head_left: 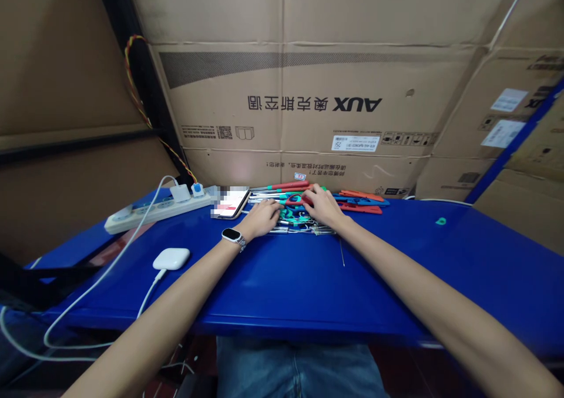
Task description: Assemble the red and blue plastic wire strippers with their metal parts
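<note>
A heap of thin tools with red, green and blue handles and metal shafts [352, 201] lies at the far edge of the blue table [282, 280]. My left hand [263, 216], with a watch [232, 236] on its wrist, rests on the left side of the heap, fingers curled over the tools. Over the middle of the heap my right hand [322, 205] has its fingertips on a red-handled piece. Whether either hand grips a tool is hidden by the fingers. One loose thin metal rod [342, 253] lies on the table just in front of the heap.
A phone [232, 203] lies left of the heap, beside a white power strip [154, 211] with plugs and a white cable. A white earbud case [171, 258] sits nearer me on the left. A small green piece [441, 221] lies at the right. Cardboard boxes [308, 92] wall the back.
</note>
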A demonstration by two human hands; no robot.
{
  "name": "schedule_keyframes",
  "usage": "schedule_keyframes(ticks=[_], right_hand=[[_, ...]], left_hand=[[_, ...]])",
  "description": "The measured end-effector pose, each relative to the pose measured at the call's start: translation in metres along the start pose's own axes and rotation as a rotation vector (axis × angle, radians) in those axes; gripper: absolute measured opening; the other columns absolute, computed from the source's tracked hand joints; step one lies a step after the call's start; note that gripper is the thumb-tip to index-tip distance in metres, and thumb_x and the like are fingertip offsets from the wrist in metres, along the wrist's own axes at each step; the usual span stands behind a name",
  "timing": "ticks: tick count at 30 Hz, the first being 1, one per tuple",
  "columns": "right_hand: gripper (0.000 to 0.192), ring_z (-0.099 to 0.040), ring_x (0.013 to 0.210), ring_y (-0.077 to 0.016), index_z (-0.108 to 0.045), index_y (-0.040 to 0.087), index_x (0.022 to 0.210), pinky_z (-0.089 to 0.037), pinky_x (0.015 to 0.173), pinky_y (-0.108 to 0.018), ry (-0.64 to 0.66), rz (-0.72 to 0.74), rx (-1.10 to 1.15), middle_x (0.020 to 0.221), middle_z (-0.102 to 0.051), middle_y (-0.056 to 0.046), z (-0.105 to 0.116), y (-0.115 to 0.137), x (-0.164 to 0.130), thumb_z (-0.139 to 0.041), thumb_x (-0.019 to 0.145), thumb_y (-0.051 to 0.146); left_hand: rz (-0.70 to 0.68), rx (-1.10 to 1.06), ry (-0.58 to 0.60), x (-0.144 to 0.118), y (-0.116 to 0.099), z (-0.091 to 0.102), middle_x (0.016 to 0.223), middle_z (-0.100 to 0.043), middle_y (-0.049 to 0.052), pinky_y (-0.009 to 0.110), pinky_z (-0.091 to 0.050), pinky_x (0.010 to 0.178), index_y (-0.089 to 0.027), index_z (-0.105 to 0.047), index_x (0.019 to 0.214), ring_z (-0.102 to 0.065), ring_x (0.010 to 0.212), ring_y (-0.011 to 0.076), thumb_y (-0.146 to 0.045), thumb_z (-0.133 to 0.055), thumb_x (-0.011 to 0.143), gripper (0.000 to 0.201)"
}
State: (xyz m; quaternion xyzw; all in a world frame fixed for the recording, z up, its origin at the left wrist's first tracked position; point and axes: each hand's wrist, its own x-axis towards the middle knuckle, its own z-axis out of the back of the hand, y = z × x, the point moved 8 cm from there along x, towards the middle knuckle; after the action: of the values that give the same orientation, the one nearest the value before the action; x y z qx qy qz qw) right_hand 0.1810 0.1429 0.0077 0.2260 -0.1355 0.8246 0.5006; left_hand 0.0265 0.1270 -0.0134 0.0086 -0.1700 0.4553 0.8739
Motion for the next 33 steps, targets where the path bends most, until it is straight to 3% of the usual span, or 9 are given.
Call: schedule_keyframes(ticks=[7, 11, 16, 23, 33], right_hand=[[0.018, -0.054, 0.099, -0.0258, -0.064, 0.020, 0.104, -0.035, 0.082, -0.036, -0.021, 0.017, -0.032, 0.109, -0.059, -0.011, 0.002, 0.008, 0.001, -0.053, 0.093, 0.029], [0.021, -0.053, 0.101, -0.0265, -0.064, 0.020, 0.107, -0.034, 0.083, -0.037, 0.004, 0.005, -0.051, 0.109, -0.061, -0.011, 0.000, 0.010, 0.003, -0.051, 0.094, 0.031], [0.023, -0.053, 0.101, -0.0270, -0.064, 0.019, 0.107, -0.034, 0.083, -0.037, -0.002, -0.020, -0.072, 0.107, -0.061, -0.012, 0.000, 0.008, 0.004, -0.053, 0.093, 0.032], [0.022, -0.052, 0.101, -0.0282, -0.064, 0.020, 0.106, -0.034, 0.082, -0.038, -0.037, -0.004, -0.043, 0.109, -0.061, -0.012, 0.005, 0.008, 0.001, -0.053, 0.089, 0.028], [0.020, -0.053, 0.101, -0.0274, -0.063, 0.019, 0.104, -0.034, 0.082, -0.037, -0.042, 0.008, -0.005, 0.109, -0.060, -0.012, 0.003, 0.009, -0.002, -0.056, 0.086, 0.026]], left_hand=[[0.054, 0.035, 0.044, 0.000, 0.003, -0.003, 0.129, -0.057, 0.014, 0.044, -0.044, 0.101, -0.015, -0.058, 0.126, -0.052, 0.123, 0.0290, -0.026, -0.034, 0.098, 0.038], [0.058, 0.050, 0.053, 0.000, 0.002, -0.004, 0.124, -0.061, 0.012, 0.045, -0.045, 0.098, -0.018, -0.060, 0.125, -0.054, 0.120, 0.0295, -0.026, -0.034, 0.098, 0.037], [0.035, 0.073, -0.037, -0.001, -0.001, 0.007, 0.117, -0.062, 0.012, 0.042, -0.044, 0.100, -0.017, -0.064, 0.117, -0.054, 0.116, 0.0274, -0.024, -0.036, 0.097, 0.035], [0.058, 0.053, 0.027, -0.002, -0.001, 0.000, 0.139, -0.052, 0.013, 0.043, -0.043, 0.102, -0.016, -0.058, 0.127, -0.053, 0.124, 0.0282, -0.029, -0.033, 0.099, 0.039], [0.028, 0.095, -0.012, -0.008, -0.008, 0.010, 0.118, -0.059, 0.013, 0.042, -0.045, 0.095, -0.017, -0.059, 0.116, -0.055, 0.115, 0.0287, -0.028, -0.034, 0.099, 0.032]])
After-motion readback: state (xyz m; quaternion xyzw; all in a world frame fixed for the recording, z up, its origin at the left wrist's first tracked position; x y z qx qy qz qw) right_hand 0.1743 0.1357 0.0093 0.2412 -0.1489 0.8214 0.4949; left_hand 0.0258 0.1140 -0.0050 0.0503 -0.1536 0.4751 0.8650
